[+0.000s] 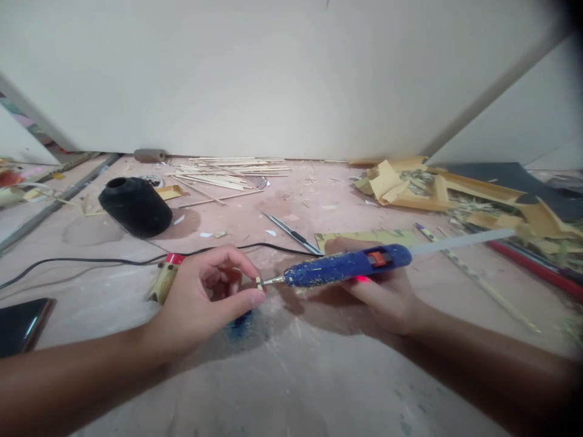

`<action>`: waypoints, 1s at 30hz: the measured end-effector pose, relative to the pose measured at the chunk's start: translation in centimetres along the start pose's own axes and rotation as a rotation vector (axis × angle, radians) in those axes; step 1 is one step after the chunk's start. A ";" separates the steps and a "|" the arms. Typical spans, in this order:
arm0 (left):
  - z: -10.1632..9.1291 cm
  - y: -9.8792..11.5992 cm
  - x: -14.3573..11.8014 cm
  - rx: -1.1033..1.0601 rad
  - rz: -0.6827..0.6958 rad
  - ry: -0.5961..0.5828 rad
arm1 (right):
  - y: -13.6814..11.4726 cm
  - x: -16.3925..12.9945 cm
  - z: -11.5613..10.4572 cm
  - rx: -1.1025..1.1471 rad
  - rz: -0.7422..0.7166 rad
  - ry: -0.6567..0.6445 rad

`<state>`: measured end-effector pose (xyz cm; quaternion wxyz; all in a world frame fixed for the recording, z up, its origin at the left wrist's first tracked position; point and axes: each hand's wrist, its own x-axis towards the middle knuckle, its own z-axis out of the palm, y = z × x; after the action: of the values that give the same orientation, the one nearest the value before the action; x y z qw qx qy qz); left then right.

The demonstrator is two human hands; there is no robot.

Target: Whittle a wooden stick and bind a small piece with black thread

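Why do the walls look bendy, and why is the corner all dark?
In the head view the wide lens bows the wall's bottom edge and darkens the top right corner. Soft shadows lie on the floor under the left hand and the right hand holding the blue glue gun. The forearms near the bottom edge look blurry, and a small red light glows under the gun.
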<state>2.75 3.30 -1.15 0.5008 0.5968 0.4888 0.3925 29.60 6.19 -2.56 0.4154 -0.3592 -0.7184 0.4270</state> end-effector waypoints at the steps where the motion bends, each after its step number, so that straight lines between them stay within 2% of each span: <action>1: 0.0 0.0 0.0 0.017 0.003 0.004 | 0.1 0.0 0.0 0.001 -0.002 0.002; 16: 0.1 -0.6 -0.6 0.184 0.109 0.050 | 0.3 -0.1 -0.1 -0.055 0.008 -0.004; 21: 0.0 -0.1 -0.6 0.307 0.174 0.053 | 0.1 0.0 -0.1 -0.099 -0.003 -0.010; 30: -0.2 0.5 -0.2 0.485 0.211 0.033 | -0.6 0.4 -0.2 -0.121 -0.048 -0.073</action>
<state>2.57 3.16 -0.65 0.2914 0.7407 0.5115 0.3237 29.57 6.42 -1.87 0.3769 -0.3503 -0.7659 0.3854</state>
